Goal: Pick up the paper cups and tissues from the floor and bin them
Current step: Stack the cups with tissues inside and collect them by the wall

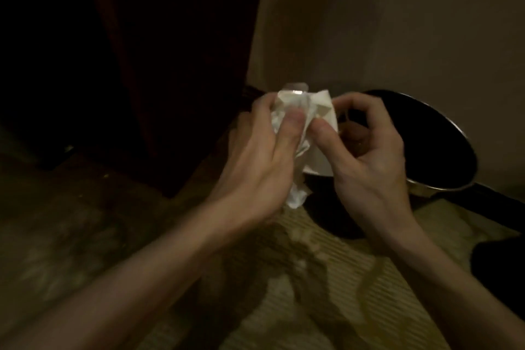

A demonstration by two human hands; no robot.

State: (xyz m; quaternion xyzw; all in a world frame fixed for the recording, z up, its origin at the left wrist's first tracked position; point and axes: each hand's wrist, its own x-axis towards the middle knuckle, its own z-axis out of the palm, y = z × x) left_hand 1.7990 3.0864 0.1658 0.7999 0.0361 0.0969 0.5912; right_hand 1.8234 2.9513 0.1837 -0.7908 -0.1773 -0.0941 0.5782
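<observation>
My left hand point(255, 156) grips a bundle of crumpled white tissues point(295, 199) together with a crushed white paper cup point(318, 156), held just above the left rim of the bin. My right hand point(366, 156) has its thumb and curled fingers against the right side of the cup, the thumb pressing its wall. The round dark bin point(443, 128) with a shiny metal rim stands open behind and under both hands, beside the wall. Something brownish lies inside it, too dim to name.
A dark wooden panel point(170, 65) rises at the left, close to the bin. A pale wall point(397, 23) stands behind. A patterned ribbed carpet point(326, 278) covers the floor below my forearms. A dark shape point(500, 264) lies at the right edge.
</observation>
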